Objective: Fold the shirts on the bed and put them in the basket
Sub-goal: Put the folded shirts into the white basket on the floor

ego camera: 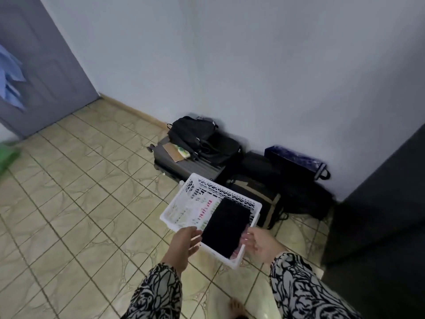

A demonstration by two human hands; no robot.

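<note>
A white plastic lattice basket [200, 180] stands on the tiled floor. Inside lies a folded black shirt [224, 229] on the right, over a folded white shirt with coloured print [195, 209] on the left. My left hand [184, 244] hovers at the basket's near left corner, fingers relaxed, close to the black shirt's edge. My right hand [261, 244] hovers at the near right side with fingers spread. Neither hand holds anything. The bed is out of view.
A grey suitcase [167, 162] with a black backpack [193, 131] on it lies against the wall behind the basket. Dark bags [259, 192] and a blue bag [296, 161] sit to its right. A dark cabinet [379, 215] stands at right; a door [46, 72] is at left.
</note>
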